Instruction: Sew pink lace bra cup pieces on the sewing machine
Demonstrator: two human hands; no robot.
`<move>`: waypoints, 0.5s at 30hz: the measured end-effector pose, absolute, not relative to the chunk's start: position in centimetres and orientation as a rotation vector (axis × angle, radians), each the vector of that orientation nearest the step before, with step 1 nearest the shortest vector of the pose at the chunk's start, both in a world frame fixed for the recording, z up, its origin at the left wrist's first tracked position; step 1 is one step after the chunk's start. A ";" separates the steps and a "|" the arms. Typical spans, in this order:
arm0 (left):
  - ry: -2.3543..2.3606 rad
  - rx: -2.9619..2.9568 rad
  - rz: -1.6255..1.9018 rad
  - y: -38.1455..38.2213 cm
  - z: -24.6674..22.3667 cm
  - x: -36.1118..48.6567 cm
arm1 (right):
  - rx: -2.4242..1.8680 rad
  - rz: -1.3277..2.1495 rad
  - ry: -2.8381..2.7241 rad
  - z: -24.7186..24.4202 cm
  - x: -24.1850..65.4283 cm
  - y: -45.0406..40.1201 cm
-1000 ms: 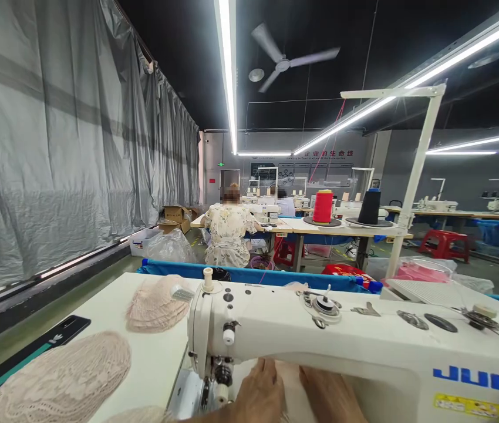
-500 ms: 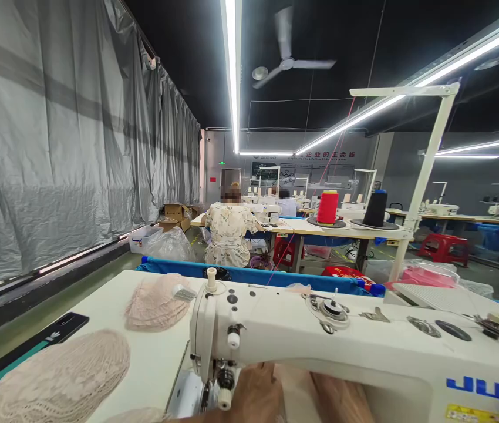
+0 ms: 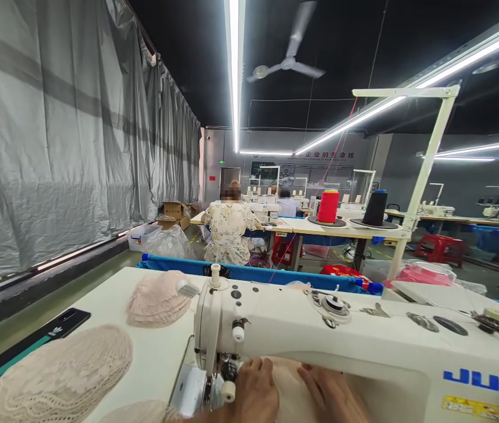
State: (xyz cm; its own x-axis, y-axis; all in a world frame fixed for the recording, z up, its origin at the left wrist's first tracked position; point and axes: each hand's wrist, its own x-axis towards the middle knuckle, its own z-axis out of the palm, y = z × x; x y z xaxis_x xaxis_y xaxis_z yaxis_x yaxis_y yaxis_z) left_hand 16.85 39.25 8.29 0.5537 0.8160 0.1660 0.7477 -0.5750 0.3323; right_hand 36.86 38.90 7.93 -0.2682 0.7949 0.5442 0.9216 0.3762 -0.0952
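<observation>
At eight o'clock, layered lace pieces point(image 3: 56, 370) lie on the surface point(image 3: 157, 352). At six, the left hand point(image 3: 256, 388) rests on beige fabric point(image 3: 289, 385) beneath the sewing machine point(image 3: 320, 335); at five, the right hand point(image 3: 331, 388) touches it. Cannot tell whether either grip pinches.

One head-worn view faces forward from close behind a long white sewing machine point(image 3: 320, 332), toward a flat grey far wall point(image 3: 271, 140)

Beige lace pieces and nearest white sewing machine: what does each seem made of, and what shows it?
Beige, rounded lace pieces: matt textile, shown by patterned holes; fibre unclear. White, blue-lettered sewing machine: probably painted metal, from its smooth, faintly glossy casing.
</observation>
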 end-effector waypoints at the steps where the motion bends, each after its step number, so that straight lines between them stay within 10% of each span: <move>1: 1.367 2.557 0.457 39.1 8.2 16.8 | -1.490 -0.323 -2.136 7.9 36.6 39.0; 15: 1.350 2.592 0.502 39.0 9.0 17.4 | -1.538 -0.435 -2.070 8.5 37.7 39.8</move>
State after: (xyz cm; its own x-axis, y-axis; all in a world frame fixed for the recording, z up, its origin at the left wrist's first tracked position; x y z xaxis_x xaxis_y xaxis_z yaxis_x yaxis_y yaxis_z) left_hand 17.39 38.97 8.98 0.5319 0.8194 0.2136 0.7600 -0.5732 0.3064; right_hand 37.73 39.76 8.54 -0.2196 0.7844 0.5801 0.9516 0.3033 -0.0498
